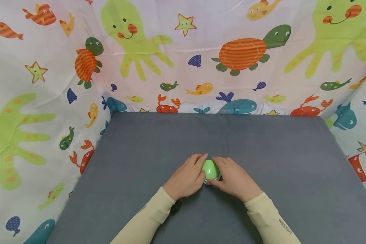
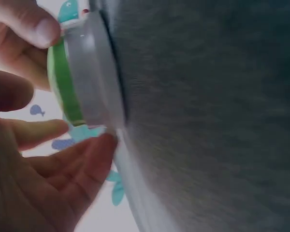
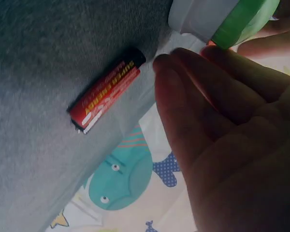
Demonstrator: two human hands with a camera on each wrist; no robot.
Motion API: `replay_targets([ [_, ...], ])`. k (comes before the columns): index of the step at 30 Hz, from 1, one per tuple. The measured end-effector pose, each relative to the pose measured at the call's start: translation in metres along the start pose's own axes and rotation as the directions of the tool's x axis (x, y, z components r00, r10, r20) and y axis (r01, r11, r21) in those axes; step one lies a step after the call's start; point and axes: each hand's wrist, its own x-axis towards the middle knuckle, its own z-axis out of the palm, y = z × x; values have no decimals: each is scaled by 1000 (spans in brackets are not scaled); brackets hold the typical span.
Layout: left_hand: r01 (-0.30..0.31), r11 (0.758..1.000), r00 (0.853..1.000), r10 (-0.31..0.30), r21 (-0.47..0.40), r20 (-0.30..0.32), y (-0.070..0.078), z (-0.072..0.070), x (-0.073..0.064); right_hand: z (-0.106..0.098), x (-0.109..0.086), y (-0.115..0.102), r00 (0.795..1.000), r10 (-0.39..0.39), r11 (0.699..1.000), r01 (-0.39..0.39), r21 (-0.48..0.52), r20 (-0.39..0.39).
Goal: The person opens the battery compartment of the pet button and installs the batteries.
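A small round device with a glossy green dome and a pale grey base [image 1: 211,168] sits at the middle of the grey cloth, between both hands. My left hand [image 1: 185,177] holds it from the left, thumb by the dome; in the left wrist view its fingertips meet the lower rim. From the right, my right hand [image 1: 237,179] grips it, thumb at the near edge of the base. The right wrist view shows a red and black battery [image 3: 107,91] lettered "SUPER ENERGY" lying on the cloth near the right fingertips; in the head view it is not visible.
A grey cloth [image 1: 158,139] covers the table. Behind it and at both sides hangs a white curtain [image 1: 183,71] printed with sea animals. A small dark object [image 1: 176,206] shows beneath the left wrist. Both forearms wear cream sleeves [image 1: 149,217].
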Motion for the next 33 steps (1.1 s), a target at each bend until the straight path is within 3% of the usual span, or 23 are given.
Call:
replay_targets([
  [7, 116, 993, 992, -116, 1, 45, 6, -1, 5, 1, 6, -1, 1000, -7, 1000, 8, -6, 24],
  [11, 142, 990, 989, -141, -16, 53, 9, 0, 6, 2, 6, -1, 1000, -14, 1000, 14, -10, 24],
  [16, 164, 983, 984, -157, -82, 84, 12, -2, 6, 2, 5, 0, 1000, -13, 1000, 13, 4, 25],
  [21, 213, 960, 975, -196, -182, 105, 13, -4, 6, 0, 5, 1, 1000, 15, 996, -17, 93, 14],
  [29, 203, 934, 979, -192, -295, 67, 6, -4, 0, -9, 0, 5, 995, 78, 964, -59, 258, -64],
  [33, 194, 915, 981, -188, -354, 52, 4, -9, -5, -14, -3, 3, 994, 73, 959, -48, 280, -80],
])
